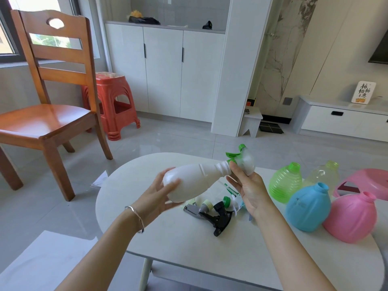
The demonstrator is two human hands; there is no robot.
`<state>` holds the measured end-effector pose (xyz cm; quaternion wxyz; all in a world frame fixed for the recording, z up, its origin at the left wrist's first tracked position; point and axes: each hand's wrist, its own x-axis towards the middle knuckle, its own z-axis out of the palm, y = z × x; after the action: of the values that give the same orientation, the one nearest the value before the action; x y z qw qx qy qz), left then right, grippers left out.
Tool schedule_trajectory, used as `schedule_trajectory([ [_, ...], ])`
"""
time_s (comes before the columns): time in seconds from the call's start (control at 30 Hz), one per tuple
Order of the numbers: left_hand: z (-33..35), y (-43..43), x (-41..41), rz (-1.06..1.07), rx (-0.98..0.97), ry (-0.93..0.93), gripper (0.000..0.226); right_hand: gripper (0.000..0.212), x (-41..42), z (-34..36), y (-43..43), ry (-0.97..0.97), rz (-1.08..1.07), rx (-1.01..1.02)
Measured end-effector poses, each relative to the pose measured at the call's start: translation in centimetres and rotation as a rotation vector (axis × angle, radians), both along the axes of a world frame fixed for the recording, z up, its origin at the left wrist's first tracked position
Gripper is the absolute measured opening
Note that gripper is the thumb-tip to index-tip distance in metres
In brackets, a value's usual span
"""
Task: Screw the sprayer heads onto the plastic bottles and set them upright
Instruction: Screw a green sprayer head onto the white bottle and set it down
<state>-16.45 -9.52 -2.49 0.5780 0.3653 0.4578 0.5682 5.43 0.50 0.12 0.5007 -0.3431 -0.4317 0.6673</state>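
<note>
Bright daylight floods the room from a window (12,28) at upper left, throwing glare across the glossy floor tiles (168,139). Shadows fall soft and faint. The wide-angle lens bows straight lines near the edges, and motion blur smears the left hand (159,196) and its white bottle (189,181).

Loose sprayer heads (212,213) lie on the table (189,244), left of four bottles (307,206).
</note>
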Motion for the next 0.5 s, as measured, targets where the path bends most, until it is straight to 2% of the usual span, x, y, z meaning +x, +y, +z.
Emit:
schedule_trajectory([
  [0.07, 0.4, 0.0, -0.5, 0.028, 0.091, -0.012, 0.083, 0.016, 0.1, 0.0, 0.1, 0.040, -0.006, -0.033],
  [0.1, 0.3, 0.1, -0.7, 0.008, 0.078, -0.062, 0.085, 0.019, 0.0, 0.1, 0.0, 0.052, 0.003, -0.033],
  [0.17, 0.4, -0.1, -0.3, -0.053, -0.072, -0.185, 0.074, 0.027, -0.3, 0.1, -0.2, 0.019, 0.030, -0.008],
  [0.23, 0.2, -0.2, 0.3, -0.058, -0.203, -0.114, 0.070, 0.028, -0.6, 0.0, -0.4, -0.023, 0.039, 0.016],
  [0.33, 0.2, -0.3, 0.2, 0.018, -0.065, 0.043, 0.080, 0.025, -0.5, 0.1, -0.4, -0.019, 0.010, -0.002],
  [0.4, 0.7, -0.6, 0.0, 0.043, 0.030, 0.128, 0.079, 0.028, -0.4, 0.4, -0.3, -0.009, 0.004, 0.004],
  [0.5, 0.7, -0.7, -0.1, 0.041, 0.046, 0.104, 0.074, 0.022, -0.7, 0.6, -0.5, 0.029, 0.020, 0.042],
])
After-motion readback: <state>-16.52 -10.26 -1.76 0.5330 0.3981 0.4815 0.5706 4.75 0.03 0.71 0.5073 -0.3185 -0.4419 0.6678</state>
